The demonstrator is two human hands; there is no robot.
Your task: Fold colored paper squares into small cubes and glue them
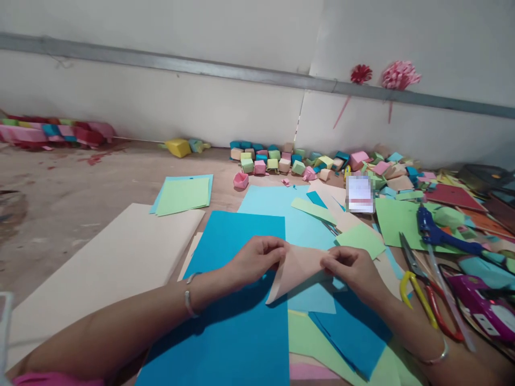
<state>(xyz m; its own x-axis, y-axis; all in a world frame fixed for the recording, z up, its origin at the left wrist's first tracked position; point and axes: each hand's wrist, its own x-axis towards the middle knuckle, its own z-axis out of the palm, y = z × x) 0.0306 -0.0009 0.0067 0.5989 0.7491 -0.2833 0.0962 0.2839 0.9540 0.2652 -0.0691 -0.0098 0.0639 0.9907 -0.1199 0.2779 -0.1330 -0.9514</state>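
Observation:
A sheet of pale peach paper (298, 268), folded into a triangle-like shape, is held up between my two hands. My left hand (257, 256) pinches its upper left corner. At the right corner, the thumb and fingers of my right hand (353, 266) are closed on the same paper. One point of the paper hangs down toward the left. Below it lie a dark blue sheet (233, 321) and a light blue sheet (309, 297).
Scissors (426, 289), a blue glue gun (446, 236) and a purple power strip (480, 305) lie at right. Small folded paper boxes (261, 158) line the wall. Green squares (183, 195) and a large cream stack (108, 268) sit at left. A phone-like screen (360, 193) stands behind.

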